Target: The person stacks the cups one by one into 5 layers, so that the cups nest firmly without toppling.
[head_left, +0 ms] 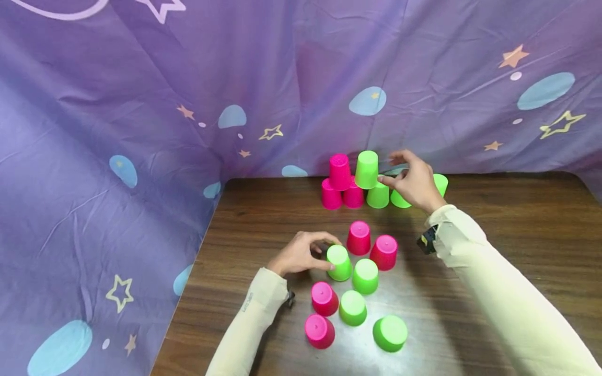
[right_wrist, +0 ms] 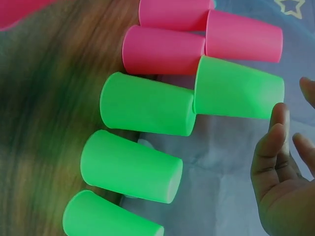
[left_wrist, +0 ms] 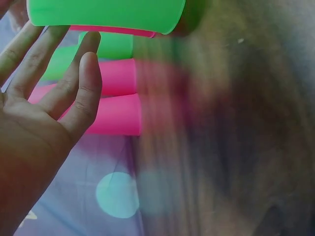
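Currently, we have two cups (head_left: 339, 171) atop a row (head_left: 378, 196) of five, with eight loose cups (head_left: 365, 277) left, towards seven o'clock. Our right hand (head_left: 415, 181), spread, is at three o'clock of the upper green cup (head_left: 367, 169); our left hand (head_left: 301, 253) pinches a loose green cup (head_left: 339, 263).

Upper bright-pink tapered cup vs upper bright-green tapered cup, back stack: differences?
Support: the upper bright-pink tapered cup straddles two lower pink cups; the upper bright-green tapered cup straddles one of those and a lower green cup.
Hands: the upper green one is close to the right hand; the upper pink one is farther off.
Shared: both upside down, same tapered shape.
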Tool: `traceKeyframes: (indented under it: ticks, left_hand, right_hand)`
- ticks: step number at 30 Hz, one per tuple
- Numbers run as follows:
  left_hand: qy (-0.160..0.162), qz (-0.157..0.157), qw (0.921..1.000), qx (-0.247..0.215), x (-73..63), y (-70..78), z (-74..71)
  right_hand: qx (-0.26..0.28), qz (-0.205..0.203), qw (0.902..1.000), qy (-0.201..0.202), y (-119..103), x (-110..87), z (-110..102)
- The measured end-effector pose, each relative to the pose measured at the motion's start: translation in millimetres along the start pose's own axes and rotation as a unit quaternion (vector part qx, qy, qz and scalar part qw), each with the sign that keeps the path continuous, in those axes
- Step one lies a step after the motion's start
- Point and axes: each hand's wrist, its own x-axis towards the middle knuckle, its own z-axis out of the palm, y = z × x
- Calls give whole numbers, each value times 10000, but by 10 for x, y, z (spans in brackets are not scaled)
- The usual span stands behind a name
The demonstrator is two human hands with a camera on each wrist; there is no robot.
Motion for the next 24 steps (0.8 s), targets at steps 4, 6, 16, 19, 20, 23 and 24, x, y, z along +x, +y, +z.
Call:
traceKeyframes:
  ticks: [4,6,16,19,20,23,24]
  left_hand:
    - [126,103,9998,-81,-19,62,-92]
    - [191,208,9995,-115,-21,102,-151]
    - [503,763,9958,39,45,320,-427]
    - [545,896,9945,56,82,390,-490]
    - [564,927,9941,35,96,411,-508]
    - [634,995,9930,15,144,484,-557]
    - [649,1008,9928,-15,158,510,-570]
  right_hand:
    - [202,-136,9997,22,25,-156,-5]
    - [277,-198,9994,-7,44,-239,4]
    - [18,-714,9936,-876,171,-681,93]
    - [-125,-798,9916,-1011,223,-774,132]
    - [-160,-813,9910,-1051,241,-801,145]
    - [-208,-825,9898,-1142,299,-876,175]
    - [-206,-826,9897,-1154,317,-900,179]
